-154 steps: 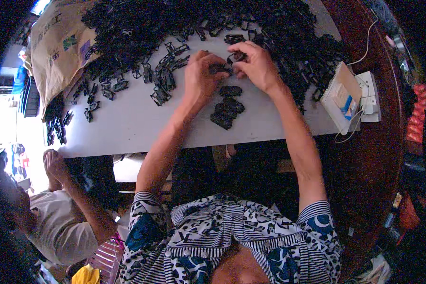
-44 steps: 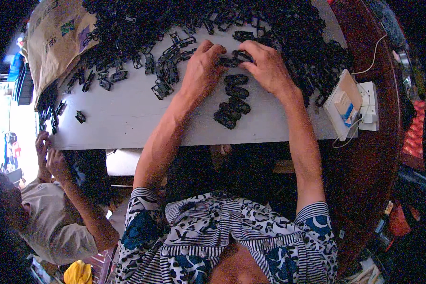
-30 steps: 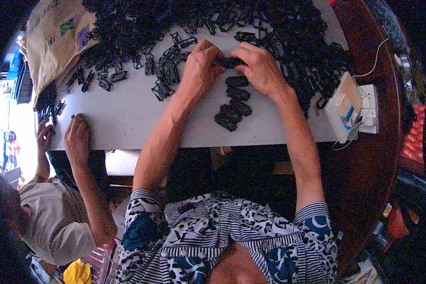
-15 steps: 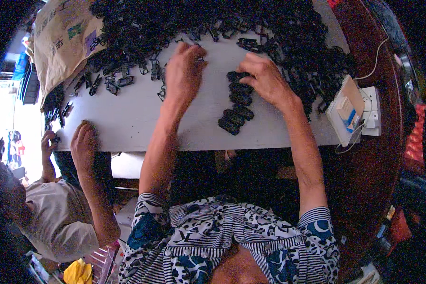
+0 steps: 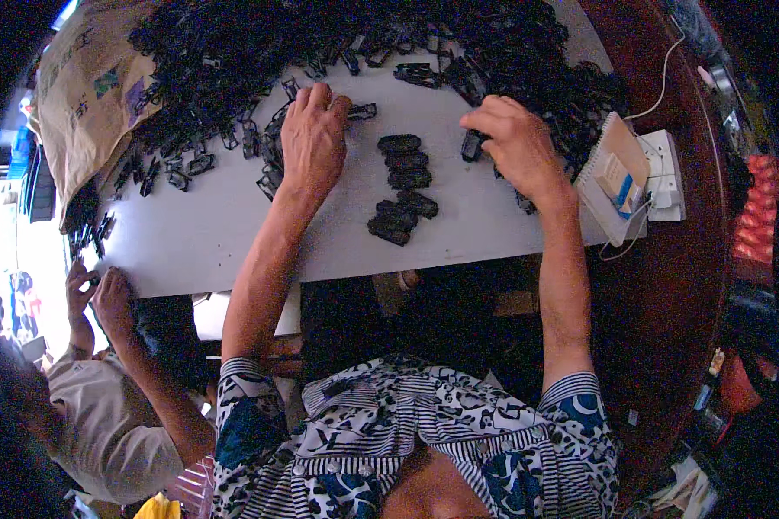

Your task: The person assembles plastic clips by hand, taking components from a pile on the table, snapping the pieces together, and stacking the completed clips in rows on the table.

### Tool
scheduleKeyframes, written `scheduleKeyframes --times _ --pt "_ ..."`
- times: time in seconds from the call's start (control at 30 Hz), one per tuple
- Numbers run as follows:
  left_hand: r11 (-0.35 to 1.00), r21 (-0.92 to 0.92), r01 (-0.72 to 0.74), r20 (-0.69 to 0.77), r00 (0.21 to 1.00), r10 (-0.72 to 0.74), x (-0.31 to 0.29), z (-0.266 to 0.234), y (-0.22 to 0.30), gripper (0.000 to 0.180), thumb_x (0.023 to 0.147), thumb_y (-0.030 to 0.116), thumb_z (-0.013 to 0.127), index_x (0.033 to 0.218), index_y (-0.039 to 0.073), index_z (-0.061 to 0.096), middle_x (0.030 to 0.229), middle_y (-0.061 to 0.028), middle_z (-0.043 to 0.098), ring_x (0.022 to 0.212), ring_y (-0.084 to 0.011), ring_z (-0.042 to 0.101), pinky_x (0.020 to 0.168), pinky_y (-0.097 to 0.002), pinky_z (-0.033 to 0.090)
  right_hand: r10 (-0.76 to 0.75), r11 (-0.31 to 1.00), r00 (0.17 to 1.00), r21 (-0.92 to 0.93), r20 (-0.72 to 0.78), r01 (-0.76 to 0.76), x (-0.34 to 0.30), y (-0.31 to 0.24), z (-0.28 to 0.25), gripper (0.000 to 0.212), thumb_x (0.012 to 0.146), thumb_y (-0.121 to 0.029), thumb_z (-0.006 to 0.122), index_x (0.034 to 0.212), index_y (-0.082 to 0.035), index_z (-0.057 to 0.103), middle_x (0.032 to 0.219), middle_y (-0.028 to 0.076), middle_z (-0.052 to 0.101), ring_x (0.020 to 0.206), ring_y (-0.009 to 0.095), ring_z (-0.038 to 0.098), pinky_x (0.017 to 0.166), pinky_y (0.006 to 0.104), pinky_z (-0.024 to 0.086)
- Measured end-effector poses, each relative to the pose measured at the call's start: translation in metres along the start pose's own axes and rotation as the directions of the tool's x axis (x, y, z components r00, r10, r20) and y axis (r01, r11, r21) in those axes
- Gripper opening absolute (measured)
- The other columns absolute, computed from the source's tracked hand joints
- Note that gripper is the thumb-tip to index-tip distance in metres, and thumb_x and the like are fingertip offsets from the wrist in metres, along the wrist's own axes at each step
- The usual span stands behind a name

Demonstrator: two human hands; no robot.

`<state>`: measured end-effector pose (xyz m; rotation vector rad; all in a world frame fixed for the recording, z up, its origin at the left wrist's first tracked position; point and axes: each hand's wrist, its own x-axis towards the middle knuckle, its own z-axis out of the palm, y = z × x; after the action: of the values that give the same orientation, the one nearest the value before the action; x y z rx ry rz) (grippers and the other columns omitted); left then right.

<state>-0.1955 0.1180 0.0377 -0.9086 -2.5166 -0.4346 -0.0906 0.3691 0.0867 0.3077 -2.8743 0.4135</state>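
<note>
My left hand [image 5: 313,134] is over the table at the near side of the pile, its fingers closed on a small black plastic part [image 5: 362,112] that sticks out to the right. To the right, my right hand [image 5: 519,147] pinches another small black plastic part [image 5: 473,145] between thumb and fingers, near the pile's right edge. Between my hands a short column of similar black parts [image 5: 407,163] lies stacked side by side on the table. Its nearer end [image 5: 394,227] is skewed. The parts' finer details are too dark to make out.
A large heap of black parts [image 5: 355,35] covers the far side of the white table [image 5: 208,251]. A beige sack [image 5: 95,104] lies at the far left. A spiral notepad [image 5: 610,173] and a white power strip [image 5: 664,177] sit at right. A co-worker's hands [image 5: 112,298] work at the left corner.
My right hand has moved right, away from the column of parts, and now pinches a part by the heap. My left hand stays near the heap. The whole view has shifted a little.
</note>
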Motion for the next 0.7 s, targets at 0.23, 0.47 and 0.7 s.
scheduleKeyframes --times 0.23,0.47,0.7 --pt "0.963 -0.267 -0.039 0.073 0.996 0.061 0.022 0.012 0.016 0.026 0.07 0.004 0.066 0.096 0.005 0.063 0.091 -0.014 0.055 0.091 -0.0349 0.053 0.074 -0.0441 0.047 -0.012 0.997 1.0 -0.078 -0.001 0.012 0.01 -0.005 0.01 0.029 0.067 0.005 0.065 0.095 -0.003 0.062 0.092 0.009 0.054 0.092 0.026 0.057 0.08 0.0344 0.048" --pt "0.192 -0.899 0.394 0.391 0.919 -0.053 0.035 -0.001 0.035 0.027 0.088 0.018 0.062 0.109 0.002 0.061 0.101 -0.0085 0.063 0.09 -0.0182 0.06 0.081 -0.0315 0.049 0.048 0.604 0.976 0.784 -0.213 0.141 0.044 -0.022 0.035 0.029 0.068 0.004 0.07 0.094 -0.004 0.059 0.096 0.004 0.056 0.087 0.014 0.057 0.078 0.0273 0.048" --pt "-0.056 -0.902 0.429 0.432 0.884 -0.181 0.041 0.003 0.025 0.015 0.084 0.009 0.066 0.095 -0.001 0.064 0.08 -0.0039 0.063 0.071 -0.0135 0.059 0.066 -0.0279 0.049 -0.062 0.974 0.913 0.176 -0.403 0.144 0.058 -0.042 0.035 0.032 0.065 -0.001 0.073 0.093 -0.005 0.06 0.094 0.008 0.058 0.086 0.025 0.061 0.075 0.0311 0.049"
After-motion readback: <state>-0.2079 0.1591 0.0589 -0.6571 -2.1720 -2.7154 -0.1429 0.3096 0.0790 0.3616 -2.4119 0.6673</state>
